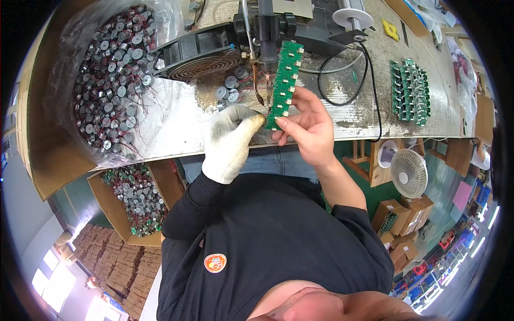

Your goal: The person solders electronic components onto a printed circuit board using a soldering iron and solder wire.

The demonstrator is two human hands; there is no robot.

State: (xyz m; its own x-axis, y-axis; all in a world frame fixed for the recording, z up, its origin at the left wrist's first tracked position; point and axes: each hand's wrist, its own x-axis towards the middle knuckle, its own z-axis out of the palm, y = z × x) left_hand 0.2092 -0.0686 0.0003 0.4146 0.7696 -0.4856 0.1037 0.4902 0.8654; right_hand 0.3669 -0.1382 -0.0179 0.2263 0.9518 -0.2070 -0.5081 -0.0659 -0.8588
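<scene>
A green board strip is held under a fixed soldering tip at the workbench's near edge.

The strip (284,85) is pinched by the bare right hand (308,125) and steadied by the closed gloved left hand (229,140); finished strips (409,92) are stacked toward the right edge, while many grey round parts (110,80) remain bagged at the far left corner.

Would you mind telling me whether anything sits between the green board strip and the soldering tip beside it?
Nothing visible does. The right hand holds the board strip up against the soldering tip, and the gloved left hand pinches at the strip's lower end, below the tip. The loose round parts lie to the left.
</scene>
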